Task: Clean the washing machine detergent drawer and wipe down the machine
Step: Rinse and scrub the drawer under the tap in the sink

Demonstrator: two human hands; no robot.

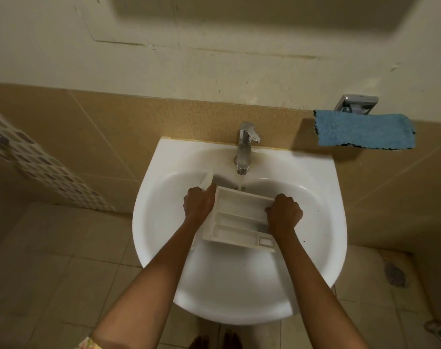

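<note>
A white detergent drawer (239,217) with several compartments is held over the white sink (302,248). My left hand (199,204) grips its left side near the front panel. My right hand (284,212) grips its right edge with curled fingers. Water runs from the chrome tap (245,147) onto the drawer's far edge. The washing machine is out of view.
A blue cloth (362,132) hangs on a chrome holder (357,103) on the tiled wall to the right of the tap. A floor drain (394,274) sits at the right. A patterned curtain (45,170) hangs at the left. Beige floor tiles surround the sink.
</note>
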